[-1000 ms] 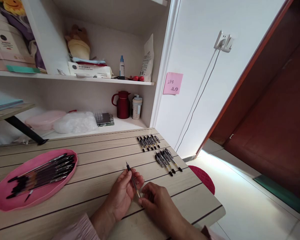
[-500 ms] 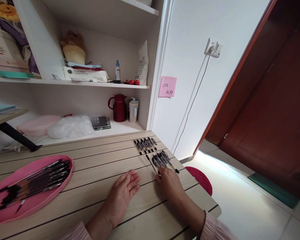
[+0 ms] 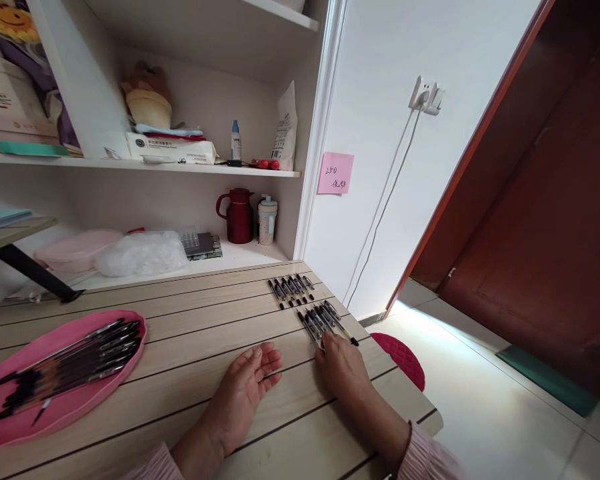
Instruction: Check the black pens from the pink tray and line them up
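Observation:
My right hand (image 3: 343, 365) is closed at the near end of a black pen (image 3: 309, 327), which lies at the left side of a row of black pens (image 3: 325, 317). Its fingertips are partly hidden from me. Farther back, another row of pens (image 3: 291, 289) lies side by side on the wooden table (image 3: 190, 373). To the left, my left hand (image 3: 245, 387) rests on its edge with the palm turned inward and the fingers loosely apart, nothing in it. A pink tray (image 3: 125, 387) at the far left holds a heap of black pens (image 3: 70, 367).
Behind the table stands a white shelf (image 3: 200, 167) with a dark red jug (image 3: 239, 217), a pale cup (image 3: 267, 220) and a plastic bag (image 3: 143, 255). A black stand leg (image 3: 37, 273) meets the table at the left. Beyond the right edge is a red stool (image 3: 400, 357).
My right hand has shifted slightly right, and the pen at its fingers has moved right, close against the nearer row. My left hand has barely moved.

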`<state>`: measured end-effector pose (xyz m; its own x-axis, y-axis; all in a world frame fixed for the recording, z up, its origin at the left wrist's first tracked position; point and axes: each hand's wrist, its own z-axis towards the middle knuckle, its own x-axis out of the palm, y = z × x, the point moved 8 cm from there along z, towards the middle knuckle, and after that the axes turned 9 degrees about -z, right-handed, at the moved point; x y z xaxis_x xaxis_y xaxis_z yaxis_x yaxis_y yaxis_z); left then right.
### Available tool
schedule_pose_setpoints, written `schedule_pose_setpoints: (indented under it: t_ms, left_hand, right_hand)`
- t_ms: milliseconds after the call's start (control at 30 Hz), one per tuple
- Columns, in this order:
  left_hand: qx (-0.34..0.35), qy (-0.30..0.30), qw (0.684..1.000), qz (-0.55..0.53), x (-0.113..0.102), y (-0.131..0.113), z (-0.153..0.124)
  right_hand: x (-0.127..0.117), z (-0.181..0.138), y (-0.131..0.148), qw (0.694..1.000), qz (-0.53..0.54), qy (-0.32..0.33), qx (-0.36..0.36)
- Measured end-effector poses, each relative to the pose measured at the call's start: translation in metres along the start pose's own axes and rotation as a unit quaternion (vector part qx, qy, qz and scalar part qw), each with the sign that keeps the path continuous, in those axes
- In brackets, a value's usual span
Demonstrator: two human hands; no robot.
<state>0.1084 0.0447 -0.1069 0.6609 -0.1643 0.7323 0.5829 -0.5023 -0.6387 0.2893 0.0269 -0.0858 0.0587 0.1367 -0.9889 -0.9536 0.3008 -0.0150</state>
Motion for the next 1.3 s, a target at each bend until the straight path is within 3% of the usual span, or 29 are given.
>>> schedule_pose_setpoints:
  t_ms: [433, 667, 1300]
  left_hand:
    - [-0.003, 0.004, 1.000, 0.017, -0.0014, 0.0002, 0.0007]
    - [-0.007, 0.007, 1.000, 0.019, 0.0015, 0.0000, -0.0005]
    - [-0.003, 0.018, 1.000, 0.021, 0.0028, -0.0008, -0.0005]
  right_hand:
    - [-0.0077, -0.0031, -0.0010, 1.000, 0.014, -0.006, 0.002]
    - [-0.0063, -0.0027, -0.0017, 1.000, 0.002, 0.024, 0.018]
    - [-0.0062, -0.0023, -0.0063, 1.000, -0.011, 0.001, 0.026]
